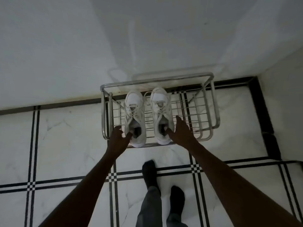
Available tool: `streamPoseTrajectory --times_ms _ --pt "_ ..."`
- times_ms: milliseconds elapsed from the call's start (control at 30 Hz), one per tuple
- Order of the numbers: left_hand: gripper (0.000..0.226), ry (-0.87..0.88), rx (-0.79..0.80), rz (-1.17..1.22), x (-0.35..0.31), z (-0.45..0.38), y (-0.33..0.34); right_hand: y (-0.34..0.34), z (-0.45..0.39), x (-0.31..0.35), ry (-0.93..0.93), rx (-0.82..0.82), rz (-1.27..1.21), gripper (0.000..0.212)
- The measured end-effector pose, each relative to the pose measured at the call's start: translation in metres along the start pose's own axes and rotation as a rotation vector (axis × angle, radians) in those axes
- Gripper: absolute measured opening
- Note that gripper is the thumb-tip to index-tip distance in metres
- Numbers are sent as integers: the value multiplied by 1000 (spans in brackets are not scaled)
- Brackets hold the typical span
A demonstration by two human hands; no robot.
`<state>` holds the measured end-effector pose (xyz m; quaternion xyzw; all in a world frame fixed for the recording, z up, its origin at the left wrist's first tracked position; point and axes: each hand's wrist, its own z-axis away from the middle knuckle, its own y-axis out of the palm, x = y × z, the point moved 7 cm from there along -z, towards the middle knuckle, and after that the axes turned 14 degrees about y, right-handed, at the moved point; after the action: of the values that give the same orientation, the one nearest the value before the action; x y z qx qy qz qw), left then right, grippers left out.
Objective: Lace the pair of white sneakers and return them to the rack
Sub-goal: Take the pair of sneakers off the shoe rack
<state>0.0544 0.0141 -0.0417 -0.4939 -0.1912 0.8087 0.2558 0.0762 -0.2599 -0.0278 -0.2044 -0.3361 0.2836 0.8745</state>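
Observation:
Two white sneakers stand side by side, toes toward the wall, on the top shelf of a chrome wire rack (155,80). Both are laced. My left hand (117,136) grips the heel collar of the left sneaker (134,108), with one digit inside the opening and the others on its outer side. My right hand (180,130) holds the right sneaker (159,102) the same way, a digit hooked into the collar and a finger stretched along its right side. Both soles rest on the wire shelf.
The rack stands against a white wall on a white marble floor (65,136) with black inlay lines. The right half of the shelf (196,112) holds nothing. A second wall with a black skirting closes the right side. My feet in dark socks (149,171) stand just before the rack.

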Motion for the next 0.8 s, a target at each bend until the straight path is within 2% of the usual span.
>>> streamPoseTrajectory --times_ms 100,200,467,633,800 --pt "64 -32 46 125 5 -19 12 9 -24 -2 11 1 -84 57" --pt "52 -65 51 140 11 -26 17 18 -35 -1 12 9 -69 46" --pt "48 -13 2 120 6 -24 14 14 -31 4 -9 -42 -78 38" --pt "44 32 -17 141 -2 -1 23 21 -13 -3 15 -11 -148 36" --pt "52 91 -84 215 -10 52 34 15 36 -19 -108 -57 -265 42"
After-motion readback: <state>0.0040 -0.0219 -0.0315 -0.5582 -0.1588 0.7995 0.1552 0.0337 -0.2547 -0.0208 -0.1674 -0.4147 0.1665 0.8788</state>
